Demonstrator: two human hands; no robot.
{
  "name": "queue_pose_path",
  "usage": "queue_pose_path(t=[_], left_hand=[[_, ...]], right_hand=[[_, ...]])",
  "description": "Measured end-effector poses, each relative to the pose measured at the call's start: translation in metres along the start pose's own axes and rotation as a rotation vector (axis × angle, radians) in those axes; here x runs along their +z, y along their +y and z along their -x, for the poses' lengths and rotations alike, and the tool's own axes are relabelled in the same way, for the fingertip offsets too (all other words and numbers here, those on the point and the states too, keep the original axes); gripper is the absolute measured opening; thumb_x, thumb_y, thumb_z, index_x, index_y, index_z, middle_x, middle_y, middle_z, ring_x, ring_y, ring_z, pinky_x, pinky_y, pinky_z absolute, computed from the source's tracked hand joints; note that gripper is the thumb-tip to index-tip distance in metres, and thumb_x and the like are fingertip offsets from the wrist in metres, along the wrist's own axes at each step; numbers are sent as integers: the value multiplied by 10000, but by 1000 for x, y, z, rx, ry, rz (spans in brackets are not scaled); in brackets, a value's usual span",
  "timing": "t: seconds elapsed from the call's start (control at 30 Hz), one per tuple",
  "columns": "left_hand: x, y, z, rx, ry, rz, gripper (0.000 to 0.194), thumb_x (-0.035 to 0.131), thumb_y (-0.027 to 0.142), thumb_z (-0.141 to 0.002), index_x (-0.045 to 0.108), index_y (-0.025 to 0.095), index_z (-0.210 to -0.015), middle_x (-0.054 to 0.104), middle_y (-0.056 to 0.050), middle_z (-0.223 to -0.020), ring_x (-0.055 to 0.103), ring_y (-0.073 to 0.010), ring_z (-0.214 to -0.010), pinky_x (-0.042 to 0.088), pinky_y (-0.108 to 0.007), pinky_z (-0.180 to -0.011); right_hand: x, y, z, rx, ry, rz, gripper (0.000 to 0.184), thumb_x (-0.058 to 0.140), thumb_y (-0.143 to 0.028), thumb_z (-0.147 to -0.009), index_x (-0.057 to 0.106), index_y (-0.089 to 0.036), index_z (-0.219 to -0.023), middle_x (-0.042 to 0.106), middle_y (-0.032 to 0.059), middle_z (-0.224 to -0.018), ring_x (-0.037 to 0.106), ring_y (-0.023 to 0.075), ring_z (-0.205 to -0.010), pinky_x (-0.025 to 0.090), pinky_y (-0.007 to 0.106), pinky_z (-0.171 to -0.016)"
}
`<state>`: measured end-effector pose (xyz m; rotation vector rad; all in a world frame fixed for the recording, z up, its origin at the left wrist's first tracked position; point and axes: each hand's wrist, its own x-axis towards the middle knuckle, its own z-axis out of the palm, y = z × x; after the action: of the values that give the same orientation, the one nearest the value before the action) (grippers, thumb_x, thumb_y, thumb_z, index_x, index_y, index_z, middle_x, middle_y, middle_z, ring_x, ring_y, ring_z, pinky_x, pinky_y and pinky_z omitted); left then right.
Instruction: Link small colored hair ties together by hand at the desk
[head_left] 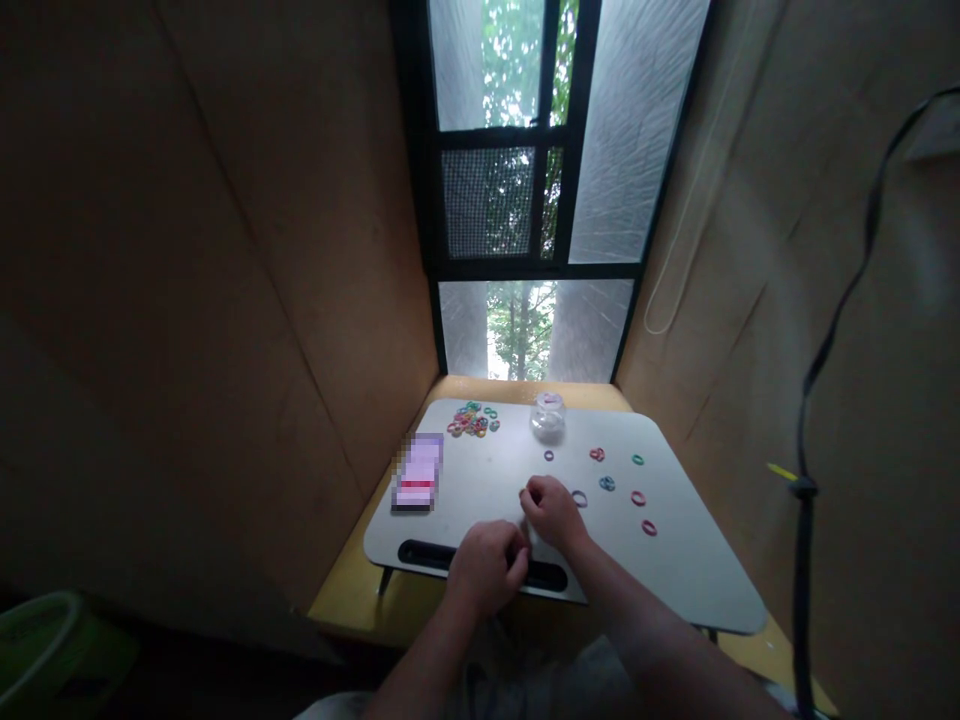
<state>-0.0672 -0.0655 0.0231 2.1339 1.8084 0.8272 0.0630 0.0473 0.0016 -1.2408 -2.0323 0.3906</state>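
My left hand [487,565] is curled closed over the front edge of the white lap table, by its dark slot [427,555]. Just ahead and to the right, my right hand [553,510] is closed in a pinch above the tabletop. A small yellowish spot shows at its fingertips, too small to name. What either hand holds is hidden. Close to the right hand lie a pale purple ring [579,499] and a smaller purple ring [549,456]. Farther right are a red cluster [597,454], a blue-grey cluster [607,484], a green ring [637,460] and two pinkish-red rings [638,498].
A pile of coloured rings [472,422] lies at the table's back left. Behind the hands stands a clear jar [548,422]. A blurred pink-purple rectangle [418,475] rests at the left. A black strap [804,400] hangs at the right; walls flank the table [675,570].
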Motion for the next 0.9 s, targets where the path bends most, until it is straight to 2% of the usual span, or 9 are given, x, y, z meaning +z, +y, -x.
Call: queue_pose_path(t=[0.9], left_hand=[[1,0,1,-25,13,8,60,549,213,-783,598,217,-749,638,-18,-760,553,-183,-772,368,-295,-698]], right_hand=[[3,2,1,-19,18,8,225,488,-246,-809,479,-203,-589,524,3,-618,483,152,-651,332,266,-633]])
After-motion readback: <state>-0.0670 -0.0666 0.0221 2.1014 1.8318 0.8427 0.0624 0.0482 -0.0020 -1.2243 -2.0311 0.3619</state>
